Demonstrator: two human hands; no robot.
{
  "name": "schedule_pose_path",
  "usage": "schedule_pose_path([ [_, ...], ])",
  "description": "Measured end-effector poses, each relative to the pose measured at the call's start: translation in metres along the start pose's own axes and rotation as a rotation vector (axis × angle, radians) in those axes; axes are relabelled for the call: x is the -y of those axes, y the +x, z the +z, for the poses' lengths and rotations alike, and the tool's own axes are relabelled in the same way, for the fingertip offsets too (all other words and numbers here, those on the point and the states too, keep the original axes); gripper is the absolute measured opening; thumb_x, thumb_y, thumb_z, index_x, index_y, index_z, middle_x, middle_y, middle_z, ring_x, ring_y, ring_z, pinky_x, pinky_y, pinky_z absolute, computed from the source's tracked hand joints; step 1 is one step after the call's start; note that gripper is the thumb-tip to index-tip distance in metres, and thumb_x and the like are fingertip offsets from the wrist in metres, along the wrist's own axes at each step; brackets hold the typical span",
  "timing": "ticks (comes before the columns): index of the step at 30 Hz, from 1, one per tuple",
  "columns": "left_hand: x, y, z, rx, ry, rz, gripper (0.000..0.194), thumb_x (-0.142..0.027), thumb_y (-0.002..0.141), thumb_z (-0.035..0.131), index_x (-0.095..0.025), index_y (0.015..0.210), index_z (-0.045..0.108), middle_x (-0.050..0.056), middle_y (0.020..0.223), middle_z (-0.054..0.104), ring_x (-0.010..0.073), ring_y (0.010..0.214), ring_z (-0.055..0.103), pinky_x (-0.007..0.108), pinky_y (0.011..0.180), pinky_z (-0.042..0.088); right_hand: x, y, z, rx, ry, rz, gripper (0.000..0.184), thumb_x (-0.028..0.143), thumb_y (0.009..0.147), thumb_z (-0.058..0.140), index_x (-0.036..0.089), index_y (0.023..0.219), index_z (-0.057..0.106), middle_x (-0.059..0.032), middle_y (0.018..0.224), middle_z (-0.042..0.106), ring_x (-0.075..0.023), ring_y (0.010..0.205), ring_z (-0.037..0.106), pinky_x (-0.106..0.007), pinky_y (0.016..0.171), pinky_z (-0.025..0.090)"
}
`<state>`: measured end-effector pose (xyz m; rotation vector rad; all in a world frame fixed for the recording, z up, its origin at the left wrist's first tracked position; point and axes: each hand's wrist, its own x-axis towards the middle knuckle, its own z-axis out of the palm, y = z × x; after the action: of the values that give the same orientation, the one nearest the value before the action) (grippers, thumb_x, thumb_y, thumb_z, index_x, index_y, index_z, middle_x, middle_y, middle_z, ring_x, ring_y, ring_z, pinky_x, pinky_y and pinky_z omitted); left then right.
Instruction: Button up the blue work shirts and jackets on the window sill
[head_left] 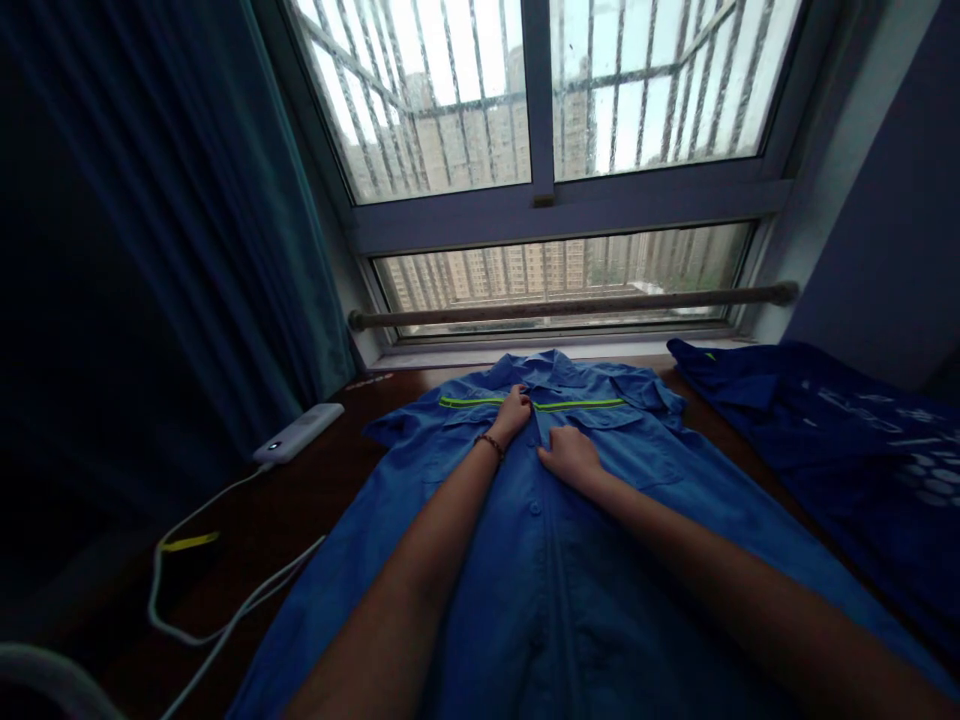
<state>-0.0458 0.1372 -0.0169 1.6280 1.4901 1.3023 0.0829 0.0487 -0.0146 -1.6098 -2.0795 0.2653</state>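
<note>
A blue work shirt (645, 470) with a yellow-green reflective stripe across the chest lies flat, front up, on a dark wooden surface, collar toward the window. My left hand (512, 408), a bead bracelet on its wrist, is closed in a pinch on the shirt's button placket just below the collar. My right hand (568, 453) rests a little lower on the placket, fingers curled onto the fabric beside the buttons.
A white power bank (298, 432) with white cables (225, 620) lies at the left. A second dark blue printed garment (840, 430) lies at the right. A barred window and a horizontal rail (570, 305) are behind; a dark curtain (187, 230) hangs at the left.
</note>
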Motion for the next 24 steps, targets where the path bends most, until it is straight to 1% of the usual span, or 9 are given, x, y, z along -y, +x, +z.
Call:
schedule_pose_path([
  [3,-0.011,-0.016,0.001,0.062,0.008,0.011,0.049,0.003,0.052,0.061,-0.011,0.098,0.049,0.0,0.065,0.058,0.0143,0.064,0.055,0.026,0.067,0.043,-0.001,-0.008,-0.006,-0.02,-0.023,0.051,0.018,0.032,0.067,0.054,0.016,0.069,0.062,-0.0136,0.077,0.063,-0.0274,0.072,0.059,-0.034,0.058,0.041],
  [5,-0.016,-0.034,-0.005,0.05,0.057,0.074,0.049,0.001,0.052,0.063,-0.013,0.098,0.05,0.002,0.073,0.059,0.0152,0.069,0.055,0.026,0.069,0.042,-0.002,-0.01,-0.007,-0.045,0.004,0.09,0.019,0.033,0.066,0.053,0.017,0.067,0.064,-0.0126,0.074,0.064,-0.0279,0.07,0.06,-0.034,0.057,0.04],
  [7,-0.018,-0.056,-0.015,0.036,0.161,0.167,0.036,-0.005,0.057,0.062,-0.015,0.09,0.054,0.003,0.076,0.058,0.0158,0.071,0.053,0.027,0.07,0.04,-0.004,-0.008,-0.006,-0.06,0.124,0.126,0.018,0.032,0.065,0.053,0.018,0.062,0.064,-0.0106,0.067,0.064,-0.0253,0.068,0.059,-0.031,0.057,0.039],
  [9,-0.017,-0.075,-0.025,0.076,0.256,0.23,0.018,-0.013,0.062,0.062,-0.018,0.08,0.057,0.003,0.074,0.057,0.0161,0.068,0.051,0.026,0.068,0.038,-0.008,-0.003,-0.005,-0.043,0.282,0.139,0.017,0.028,0.065,0.052,0.019,0.058,0.064,-0.0068,0.059,0.062,-0.0205,0.063,0.059,-0.027,0.055,0.038],
  [13,-0.01,-0.092,-0.033,0.134,0.344,0.215,0.007,-0.02,0.064,0.062,-0.019,0.07,0.058,0.002,0.067,0.055,0.016,0.063,0.05,0.025,0.06,0.036,-0.015,0.011,-0.004,0.075,0.483,0.049,0.021,0.022,0.067,0.049,0.017,0.054,0.064,0.0005,0.046,0.056,-0.0132,0.05,0.054,-0.021,0.048,0.036],
  [17,-0.011,-0.087,-0.032,0.144,0.37,0.168,0.006,-0.015,0.061,0.062,-0.018,0.062,0.056,0.0,0.059,0.054,0.0141,0.056,0.049,0.023,0.054,0.034,-0.017,0.015,-0.005,0.175,0.608,-0.083,0.02,0.016,0.069,0.048,0.017,0.067,0.069,0.0012,0.059,0.063,-0.0126,0.056,0.056,-0.02,0.051,0.041],
  [19,-0.014,-0.084,-0.032,0.15,0.296,0.123,0.007,-0.013,0.06,0.06,-0.017,0.059,0.055,-0.001,0.055,0.054,0.013,0.053,0.05,0.022,0.053,0.036,-0.015,0.011,-0.006,0.165,0.618,-0.153,0.02,0.015,0.069,0.05,0.019,0.07,0.069,0.0006,0.067,0.064,-0.0132,0.064,0.057,-0.022,0.058,0.043],
  [21,-0.019,-0.084,-0.033,0.196,0.155,0.011,0.005,-0.013,0.061,0.058,-0.016,0.059,0.054,-0.001,0.052,0.055,0.0131,0.049,0.052,0.023,0.05,0.038,-0.011,0.006,-0.006,0.085,0.574,-0.232,0.019,0.015,0.071,0.051,0.02,0.069,0.069,-0.0005,0.071,0.063,-0.0132,0.068,0.057,-0.022,0.063,0.042],
  [24,-0.023,-0.085,-0.036,0.302,-0.138,-0.223,0.008,-0.018,0.062,0.061,-0.014,0.063,0.053,0.001,0.051,0.058,0.0154,0.049,0.057,0.027,0.05,0.044,-0.005,-0.001,-0.005,-0.081,0.474,-0.311,0.021,0.013,0.074,0.05,0.02,0.07,0.069,-0.0015,0.074,0.062,-0.0125,0.068,0.055,-0.022,0.065,0.041],
])
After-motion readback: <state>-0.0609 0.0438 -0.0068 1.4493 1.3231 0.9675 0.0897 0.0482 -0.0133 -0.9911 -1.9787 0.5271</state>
